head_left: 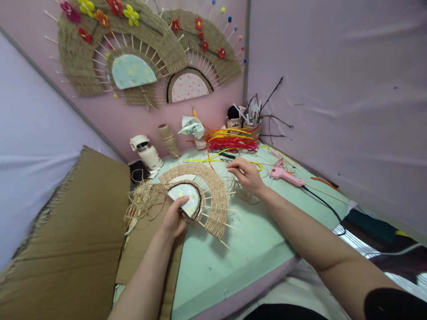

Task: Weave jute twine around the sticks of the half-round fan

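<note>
One woven fan (219, 200) lies between the left hand's (174, 218) thumb (181, 201) and fingers (181, 225).

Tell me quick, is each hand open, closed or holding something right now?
Left hand: closed, holding the woven fan by its patterned half-circle.
Right hand: closed in a pinch beside the fan; can't tell whether it holds anything.
</note>
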Demonstrator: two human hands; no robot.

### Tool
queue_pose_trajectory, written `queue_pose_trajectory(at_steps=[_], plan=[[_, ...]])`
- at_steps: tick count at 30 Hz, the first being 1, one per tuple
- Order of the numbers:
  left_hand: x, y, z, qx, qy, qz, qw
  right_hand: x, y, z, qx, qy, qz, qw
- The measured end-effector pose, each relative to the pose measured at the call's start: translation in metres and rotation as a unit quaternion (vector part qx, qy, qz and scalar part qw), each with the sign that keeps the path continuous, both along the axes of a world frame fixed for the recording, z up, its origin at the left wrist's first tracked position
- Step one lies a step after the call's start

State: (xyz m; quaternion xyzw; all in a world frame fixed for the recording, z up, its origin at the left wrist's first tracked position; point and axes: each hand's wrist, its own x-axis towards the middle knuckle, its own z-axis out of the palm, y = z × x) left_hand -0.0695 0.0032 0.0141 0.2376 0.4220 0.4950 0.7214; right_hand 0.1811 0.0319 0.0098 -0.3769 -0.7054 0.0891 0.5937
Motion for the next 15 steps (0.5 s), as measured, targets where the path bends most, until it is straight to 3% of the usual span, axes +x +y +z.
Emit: queue_pose_trajectory(at_steps=[9,15], plan=[[-0.0026,-0.0021,-0.0002,-0.021,-0.001,-0.008,1.000,-0.0065,-0.0018,-0.0018,-0.179,0.003,0.117,0.977],[-0.0006,0.0008,-0.0003,-0.014,-0.013,0.039,0.999,-0.0065,-0.0014,-0.0032,-0.200,0.010,0.108,0.974]])
